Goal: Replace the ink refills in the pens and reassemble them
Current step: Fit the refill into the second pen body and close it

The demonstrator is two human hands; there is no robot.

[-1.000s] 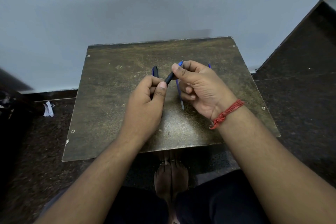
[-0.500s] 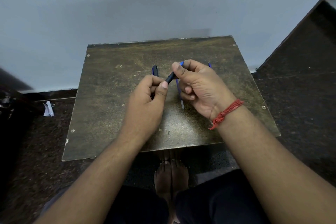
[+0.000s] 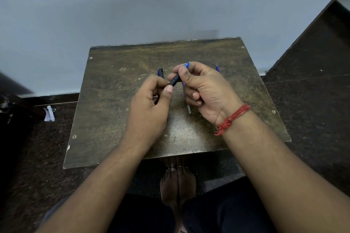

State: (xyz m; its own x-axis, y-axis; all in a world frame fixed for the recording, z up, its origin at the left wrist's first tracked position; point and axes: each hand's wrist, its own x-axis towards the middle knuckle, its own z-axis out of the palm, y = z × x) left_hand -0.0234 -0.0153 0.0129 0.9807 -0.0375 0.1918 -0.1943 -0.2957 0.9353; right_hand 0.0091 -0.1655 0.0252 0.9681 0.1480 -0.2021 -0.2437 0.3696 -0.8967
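Both hands hold one pen above the middle of a worn brown table. My left hand is closed around its lower barrel. My right hand pinches the black grip section, and the blue tip with the refill point sticks out past the fingers. Behind the left hand a second blue-and-black pen lies on the table. A thin loose refill shows under the right hand. Another blue pen tip peeks out behind the right hand.
The table stands against a pale wall, with dark floor on both sides. A crumpled white scrap lies on the floor at the left. My bare feet show under the table's near edge.
Almost nothing differs; both hands keep their hold on the pen, with only slight finger shifts at the grip section.
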